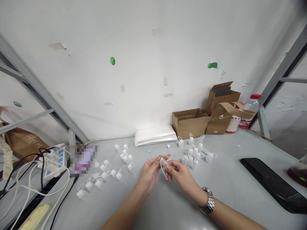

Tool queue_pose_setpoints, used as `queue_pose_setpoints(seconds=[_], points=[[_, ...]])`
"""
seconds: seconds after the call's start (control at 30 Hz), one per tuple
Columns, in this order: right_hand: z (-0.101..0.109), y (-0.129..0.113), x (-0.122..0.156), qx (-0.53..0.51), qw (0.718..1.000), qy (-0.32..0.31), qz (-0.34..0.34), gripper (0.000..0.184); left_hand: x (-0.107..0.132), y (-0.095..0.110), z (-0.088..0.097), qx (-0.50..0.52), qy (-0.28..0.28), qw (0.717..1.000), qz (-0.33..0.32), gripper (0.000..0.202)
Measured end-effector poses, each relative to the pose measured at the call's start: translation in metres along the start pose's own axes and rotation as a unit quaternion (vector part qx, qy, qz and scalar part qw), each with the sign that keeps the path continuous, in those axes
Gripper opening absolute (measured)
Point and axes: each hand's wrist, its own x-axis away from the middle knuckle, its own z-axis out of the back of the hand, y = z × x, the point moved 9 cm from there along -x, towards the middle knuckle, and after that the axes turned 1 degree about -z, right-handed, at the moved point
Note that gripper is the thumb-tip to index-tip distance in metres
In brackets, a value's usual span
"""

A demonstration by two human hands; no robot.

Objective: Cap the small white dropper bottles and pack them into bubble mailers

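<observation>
Translucent plastic bottle (164, 164) half-hidden between fingers (171, 165)

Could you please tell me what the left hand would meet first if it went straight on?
Most likely the small translucent bottle held between the left hand and the right hand, though depth is unclear.

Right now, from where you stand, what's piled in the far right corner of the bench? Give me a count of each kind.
Cardboard boxes: 2
Kraft paper bag: 1
Red-capped plastic bottle: 1
Red-and-white container: 1
Total: 5
</observation>
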Motion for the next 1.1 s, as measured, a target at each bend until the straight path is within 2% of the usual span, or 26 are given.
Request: queue_pose_setpoints(seconds=[0.4,0.53,0.63,0.77,0.9,1.1], points=[[0.005,-0.002,0.000,0.006,1.000,0.028,0.010,0.040,0.004,-0.005,-0.010,0.072,-0.035,0.997,0.024,0.020],[-0.001,-0.004,0.000,-0.013,1.000,-0.008,0.011,0.044,0.004,-0.006,-0.013,0.076,-0.032,0.996,0.029,0.021],[-0.005,-0.006,0.000,-0.040,0.998,-0.040,0.005,0.045,0.003,-0.009,-0.009,0.080,-0.009,0.996,0.041,0.025],[-0.008,-0.005,0.000,-0.050,0.997,-0.053,-0.018,0.044,0.001,-0.008,-0.004,0.057,-0.001,0.998,0.042,0.034],[-0.006,-0.008,0.001,-0.015,0.999,-0.028,-0.011,0.044,0.000,-0.005,-0.003,0.033,-0.004,0.999,0.025,0.030],[-0.001,-0.002,0.001,-0.029,1.000,0.002,-0.004,0.043,0.003,-0.006,-0.012,0.045,-0.047,0.998,0.028,0.021]])
